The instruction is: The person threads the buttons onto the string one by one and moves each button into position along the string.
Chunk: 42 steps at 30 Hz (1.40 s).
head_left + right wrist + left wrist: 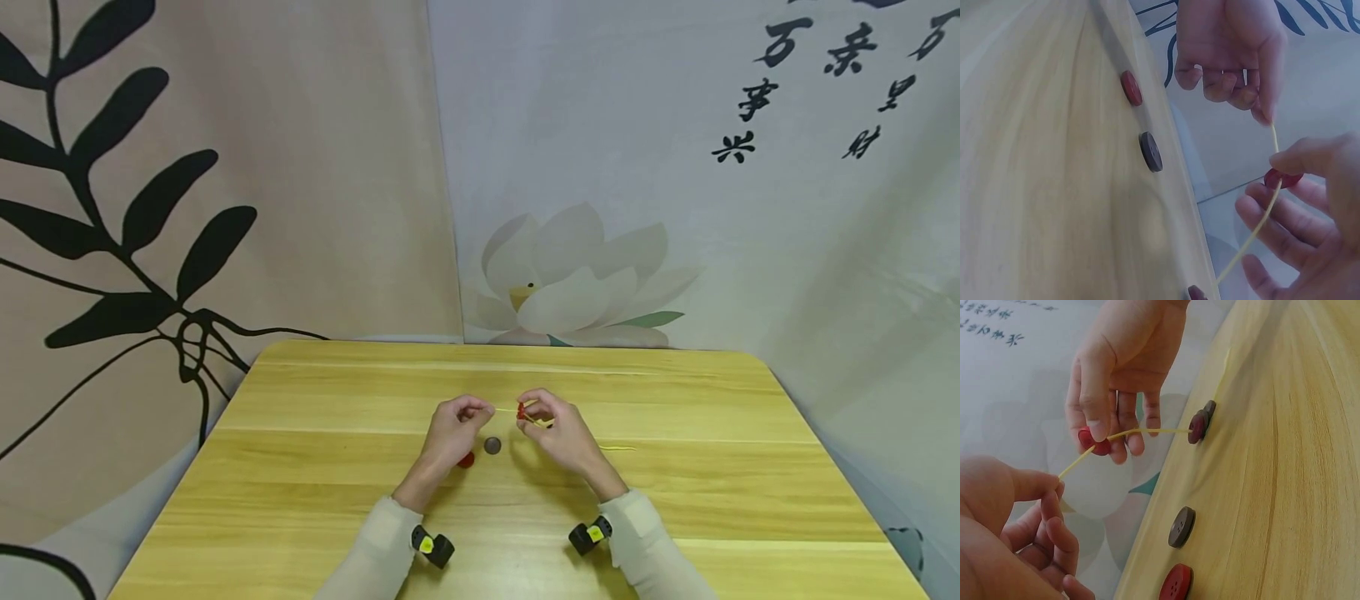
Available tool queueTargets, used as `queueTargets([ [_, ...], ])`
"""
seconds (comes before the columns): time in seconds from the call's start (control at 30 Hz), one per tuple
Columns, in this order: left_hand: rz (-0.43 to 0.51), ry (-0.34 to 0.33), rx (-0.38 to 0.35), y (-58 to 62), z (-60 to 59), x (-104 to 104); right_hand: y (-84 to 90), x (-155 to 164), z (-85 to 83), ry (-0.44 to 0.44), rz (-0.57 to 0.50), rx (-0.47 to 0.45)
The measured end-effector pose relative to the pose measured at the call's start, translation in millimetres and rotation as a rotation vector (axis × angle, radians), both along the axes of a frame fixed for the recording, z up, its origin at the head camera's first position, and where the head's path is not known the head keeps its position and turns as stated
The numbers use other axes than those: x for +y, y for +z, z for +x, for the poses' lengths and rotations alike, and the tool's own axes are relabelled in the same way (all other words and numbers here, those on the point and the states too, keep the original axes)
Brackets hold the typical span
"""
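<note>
My left hand [453,429] pinches the end of a yellow string [1072,465] between thumb and forefinger. To its right, my right hand [561,429] holds a red button [1274,180] by thumb and fingers, and the string passes through it. In the left wrist view the string runs on past the right hand to a small stack of dark and dark-red buttons [1196,427] threaded on it, low at the table. The other fingers of both hands are loosely bent. My right thumb hides part of the held red button.
A loose dark button [492,445] lies on the wooden table [337,492] below the gap between the hands. Another red button [1176,584] lies beside it, partly behind the left wrist in the head view. The string's tail [618,448] stretches right of the right wrist.
</note>
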<state>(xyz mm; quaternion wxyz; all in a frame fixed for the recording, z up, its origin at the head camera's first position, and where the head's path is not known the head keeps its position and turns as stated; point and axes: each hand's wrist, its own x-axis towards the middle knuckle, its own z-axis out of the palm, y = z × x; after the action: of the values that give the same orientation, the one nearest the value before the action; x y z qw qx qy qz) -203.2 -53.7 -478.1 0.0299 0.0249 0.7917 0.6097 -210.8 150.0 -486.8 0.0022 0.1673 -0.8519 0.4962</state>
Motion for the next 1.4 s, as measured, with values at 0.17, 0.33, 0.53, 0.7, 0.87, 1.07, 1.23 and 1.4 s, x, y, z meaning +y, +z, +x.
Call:
queueTargets([
  [0.17, -0.003, -0.005, 0.001, -1.6, -1.1, 0, -0.2, 2, -0.3, -0.004, -0.004, 0.004],
  [0.33, -0.002, 0.0, -0.012, -1.6, -1.2, 0, -1.6, 4, -1.9, 0.0, 0.001, 0.008],
  [0.53, 0.006, 0.001, -0.014, -1.3, -1.4, -1, -3.1, 7, -3.7, 0.005, 0.008, 0.007],
  [0.7, 0.011, -0.001, -0.016, -1.6, -1.3, -1, -4.8, 10, -4.7, 0.002, 0.007, 0.021],
  [0.87, 0.017, -0.006, -0.022, -1.9, -0.5, -2, -7.4, 12, -5.3, -0.006, -0.006, 0.018],
  [1.07, 0.028, 0.002, -0.025, -2.7, -0.5, -4, -7.7, 14, -6.1, -0.021, -0.005, -0.016],
  [1.23, 0.028, 0.005, -0.028, -2.2, -0.5, -4, -7.3, 16, -6.5, -0.025, 0.005, -0.027],
  [1.4, 0.029, 0.008, -0.031, -1.9, -0.3, -4, -6.5, 17, -6.3, -0.025, 0.005, -0.025],
])
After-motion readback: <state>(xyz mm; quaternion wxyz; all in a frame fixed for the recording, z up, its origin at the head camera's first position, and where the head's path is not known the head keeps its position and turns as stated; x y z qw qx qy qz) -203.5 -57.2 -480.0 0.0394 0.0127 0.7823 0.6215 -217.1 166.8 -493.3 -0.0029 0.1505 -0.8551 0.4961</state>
